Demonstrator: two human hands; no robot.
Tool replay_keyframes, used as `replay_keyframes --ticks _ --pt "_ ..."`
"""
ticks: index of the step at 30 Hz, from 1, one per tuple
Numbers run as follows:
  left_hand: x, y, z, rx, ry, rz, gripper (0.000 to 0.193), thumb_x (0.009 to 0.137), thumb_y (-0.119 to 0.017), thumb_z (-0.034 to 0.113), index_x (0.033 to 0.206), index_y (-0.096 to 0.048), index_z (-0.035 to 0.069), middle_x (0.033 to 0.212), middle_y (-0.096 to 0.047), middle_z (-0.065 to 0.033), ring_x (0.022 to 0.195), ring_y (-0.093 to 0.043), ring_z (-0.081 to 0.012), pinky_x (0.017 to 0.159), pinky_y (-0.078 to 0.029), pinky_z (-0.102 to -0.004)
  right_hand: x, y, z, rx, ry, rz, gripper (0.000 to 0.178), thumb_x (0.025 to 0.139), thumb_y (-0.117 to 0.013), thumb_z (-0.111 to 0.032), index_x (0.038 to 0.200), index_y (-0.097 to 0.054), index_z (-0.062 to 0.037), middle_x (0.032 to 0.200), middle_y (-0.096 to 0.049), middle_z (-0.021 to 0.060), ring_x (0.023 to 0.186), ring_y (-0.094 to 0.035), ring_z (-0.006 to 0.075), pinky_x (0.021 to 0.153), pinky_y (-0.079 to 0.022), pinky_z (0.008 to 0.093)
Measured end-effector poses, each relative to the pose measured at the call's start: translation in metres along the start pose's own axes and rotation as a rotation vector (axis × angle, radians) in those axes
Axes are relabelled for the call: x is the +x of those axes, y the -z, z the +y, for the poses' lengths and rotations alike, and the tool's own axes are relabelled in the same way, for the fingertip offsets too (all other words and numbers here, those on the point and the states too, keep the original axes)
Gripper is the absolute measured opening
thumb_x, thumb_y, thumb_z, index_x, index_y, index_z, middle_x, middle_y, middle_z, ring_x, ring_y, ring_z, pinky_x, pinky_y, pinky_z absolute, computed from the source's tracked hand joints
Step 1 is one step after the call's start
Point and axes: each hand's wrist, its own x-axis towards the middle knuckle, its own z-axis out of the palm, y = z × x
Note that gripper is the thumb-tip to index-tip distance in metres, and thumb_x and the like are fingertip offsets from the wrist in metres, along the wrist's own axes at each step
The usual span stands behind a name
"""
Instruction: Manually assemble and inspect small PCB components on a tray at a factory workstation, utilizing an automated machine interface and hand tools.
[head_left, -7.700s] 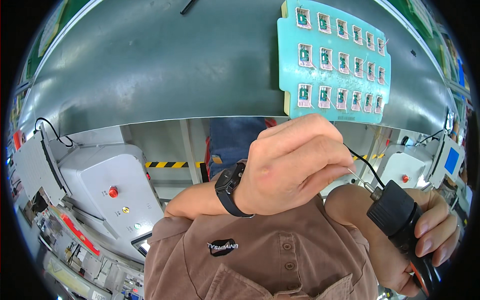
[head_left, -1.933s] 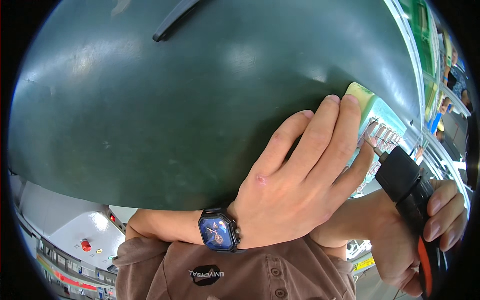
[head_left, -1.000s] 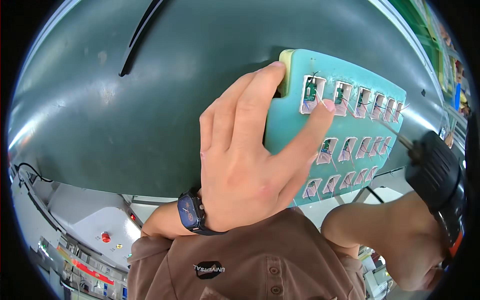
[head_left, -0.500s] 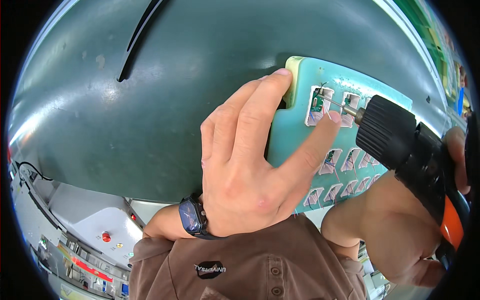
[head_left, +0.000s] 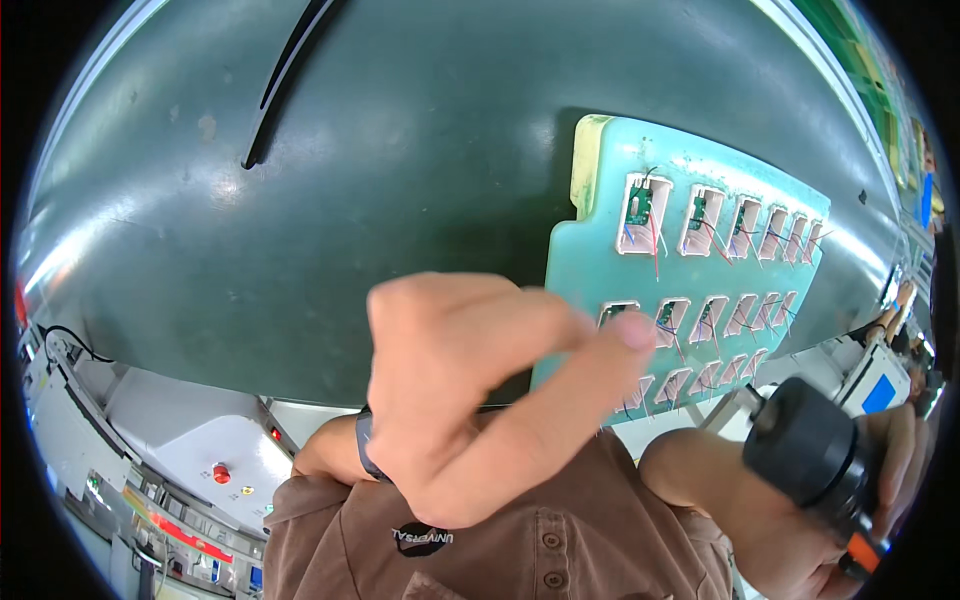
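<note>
Wired tray (head_left: 585, 270): turquoise; lay on the bench (head_left: 300, 250) at 2 o'clock from the left hand (head_left: 430, 350); rows of six ran 9 to 3 o'clock.
Left hand: nearer — overlapped the tray in view at 8 o'clock; finger gap narrow, blurred; contents could not be told.
Right hand (head_left: 893, 450): gripped a black power screwdriver (head_left: 800, 430), nose toward 10 o'clock.
Lettering: pale, inverted, on the dark shirt badge (head_left: 420, 540).

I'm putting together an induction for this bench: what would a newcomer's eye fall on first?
Probably the turquoise tray right of centre, its rows of pale pockets holding green boards and thin wires. Next, the blurred left hand in mid-picture, and the black-and-orange power tool held in the right hand at lower right.
</note>
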Motion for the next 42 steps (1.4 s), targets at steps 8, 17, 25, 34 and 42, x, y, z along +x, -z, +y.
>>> replay_keyframes --ticks 8,17,25,34,42 --pt "-0.002 -0.008 0.031 -0.029 -0.020 -0.073 0.037 0.059 -0.078 0.008 0.094 -0.066 0.004 0.081 -0.063 -0.0064 0.059 -0.053 -0.0149 0.049 -0.031 -0.0278 0.001 0.012 -0.039 0.222 -0.075 0.334 0.040 0.057 -0.065 0.002 0.085 -0.037 -0.0023 0.077 -0.046 0.0065 0.055 -0.049 0.0146 0.057 -0.045 0.0259" --pt "0.040 0.006 0.027 0.355 0.045 -0.113 0.016 0.088 -0.055 0.000 0.097 -0.065 -0.009 0.081 -0.063 -0.0162 0.067 -0.058 -0.0176 0.057 -0.045 -0.0246 0.027 0.056 -0.061 0.149 0.098 0.340 0.038 0.078 -0.060 -0.020 0.108 -0.049 0.0003 0.082 -0.056 0.0022 0.069 -0.055 0.0151 0.064 -0.045 0.0291" --pt "0.122 -0.040 0.017 0.321 0.113 -0.210 0.012 0.084 -0.062 0.006 0.086 -0.066 -0.004 0.078 -0.065 -0.0077 0.066 -0.057 -0.0082 0.059 -0.044 -0.0213 0.040 0.101 -0.086 -0.144 0.084 0.247 0.037 0.086 -0.054 -0.024 0.110 -0.045 0.0026 0.086 -0.053 0.0048 0.063 -0.052 0.0146 0.052 -0.044 0.0285" --pt "0.207 -0.137 0.038 0.155 -0.600 -0.644 0.017 0.072 -0.070 0.013 0.076 -0.069 -0.004 0.067 -0.063 -0.0217 0.063 -0.063 -0.0327 0.063 -0.050 -0.0389 0.065 0.159 -0.141 0.045 0.059 0.123 0.042 0.067 -0.054 -0.021 0.096 -0.038 0.0051 0.083 -0.044 0.0101 0.061 -0.046 0.0175 0.059 -0.042 0.0287" --pt "0.217 -0.261 0.078 0.077 -0.671 -0.886 0.015 0.071 -0.076 0.015 0.084 -0.075 0.008 0.077 -0.069 -0.0148 0.073 -0.067 -0.0286 0.072 -0.052 -0.0359 0.056 0.172 -0.175 -0.074 0.093 0.154 0.049 0.065 -0.050 -0.025 0.098 -0.037 0.0079 0.082 -0.041 0.0125 0.065 -0.044 0.0196 0.062 -0.040 0.0308"
